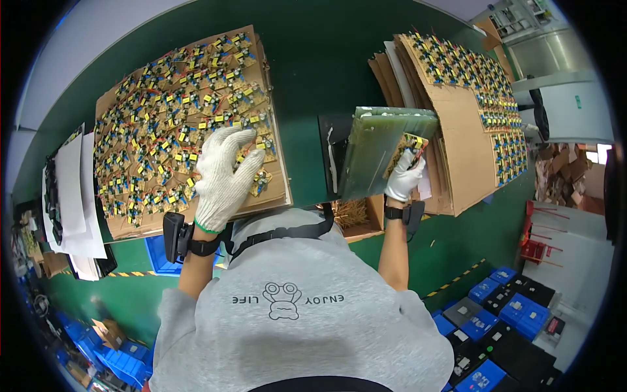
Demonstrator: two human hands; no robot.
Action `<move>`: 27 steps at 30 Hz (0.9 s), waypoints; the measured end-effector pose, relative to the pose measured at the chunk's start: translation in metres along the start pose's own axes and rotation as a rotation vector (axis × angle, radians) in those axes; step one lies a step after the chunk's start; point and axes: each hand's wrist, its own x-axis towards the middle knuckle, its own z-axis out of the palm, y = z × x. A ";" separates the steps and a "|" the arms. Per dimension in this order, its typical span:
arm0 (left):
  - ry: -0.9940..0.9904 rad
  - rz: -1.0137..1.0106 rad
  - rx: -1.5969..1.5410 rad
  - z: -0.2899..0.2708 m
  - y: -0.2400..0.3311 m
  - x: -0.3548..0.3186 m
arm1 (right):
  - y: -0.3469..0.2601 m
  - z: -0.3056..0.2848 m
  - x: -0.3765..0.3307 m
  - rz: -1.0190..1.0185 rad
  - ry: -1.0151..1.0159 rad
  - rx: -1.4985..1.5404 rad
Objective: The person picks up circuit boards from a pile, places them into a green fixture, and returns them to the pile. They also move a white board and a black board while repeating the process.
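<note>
My left hand [225,173], in a white knit glove, rests over the near right part of a cardboard sheet [117,225] covered with small circuit boards [173,134]. Its fingers are stretched out and apart, with nothing visibly held. My right hand [405,176], in a white glove, is closed on a circuit board [413,142] with yellow parts and wires. That board is up against a tilted, green see-through panel [372,153] in the middle of the bench. The right fingertips are partly hidden by the board.
On the right, stacked cardboard sheets [467,153] carry more circuit boards [509,157] in rows. White papers [72,189] lie at the far left. A cardboard box [373,215] of copper-coloured pieces sits below the bench edge. Blue and black crates [522,313] stand on the floor at lower right.
</note>
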 end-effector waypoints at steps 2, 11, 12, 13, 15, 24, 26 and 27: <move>0.028 0.000 0.013 -0.001 -0.002 -0.002 | -0.001 0.001 -0.002 0.091 -0.020 -0.056; 0.021 -0.067 0.033 -0.003 -0.006 -0.015 | -0.004 0.007 -0.013 0.172 0.099 0.036; 0.027 -0.066 0.037 -0.006 -0.006 -0.014 | -0.007 0.003 -0.014 0.209 0.063 0.171; 0.028 -0.052 0.001 -0.008 -0.005 -0.013 | -0.013 -0.001 -0.016 0.303 0.042 0.305; 0.040 -0.046 -0.031 -0.011 0.002 -0.012 | -0.029 -0.014 -0.023 0.284 -0.033 0.334; -0.626 -0.033 -0.447 0.001 0.049 -0.009 | -0.134 -0.020 -0.054 -0.637 -0.930 0.127; -0.614 -0.140 -0.525 -0.003 0.043 -0.010 | -0.147 -0.020 -0.053 -0.598 -0.914 0.168; -0.669 -0.439 -0.736 -0.006 0.039 -0.012 | -0.151 -0.020 -0.052 -0.553 -0.928 0.179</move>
